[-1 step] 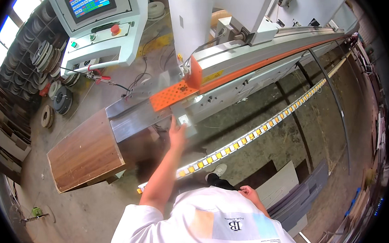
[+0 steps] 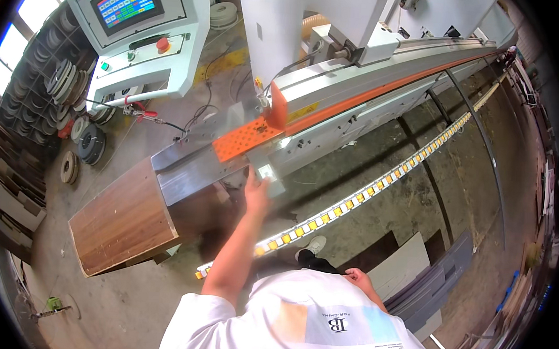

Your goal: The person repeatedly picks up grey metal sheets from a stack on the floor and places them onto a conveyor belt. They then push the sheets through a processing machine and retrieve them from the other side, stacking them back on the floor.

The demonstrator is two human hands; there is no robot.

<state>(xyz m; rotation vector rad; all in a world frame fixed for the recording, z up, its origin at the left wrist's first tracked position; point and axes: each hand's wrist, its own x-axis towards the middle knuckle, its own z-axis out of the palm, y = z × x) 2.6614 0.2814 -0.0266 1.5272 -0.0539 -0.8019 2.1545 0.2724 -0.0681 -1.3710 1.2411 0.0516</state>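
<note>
My left hand (image 2: 257, 191) reaches up to the near end of a long grey machine (image 2: 339, 143). Its index finger is stretched out, its tip at the machine's edge just below a perforated orange plate (image 2: 246, 140). Beside the fingers is a small white switch-like piece (image 2: 266, 172); whether they touch it I cannot tell. No object shows in this hand. My right hand (image 2: 361, 280) is low at my right side, fingers loosely curled in, with nothing visible in them. A shiny metal bed (image 2: 193, 175) lies left of the orange plate, with a brown wood-grain box (image 2: 126, 219) at its end.
A control panel (image 2: 127, 4) with a lit screen and red button stands at upper left. A long rail of yellow and white rollers (image 2: 348, 204) runs diagonally past me. Grey boards (image 2: 430, 280) lie at right; banding rolls (image 2: 90, 144) stand on the left floor.
The view has shifted very slightly. Both hands stay in the same places.
</note>
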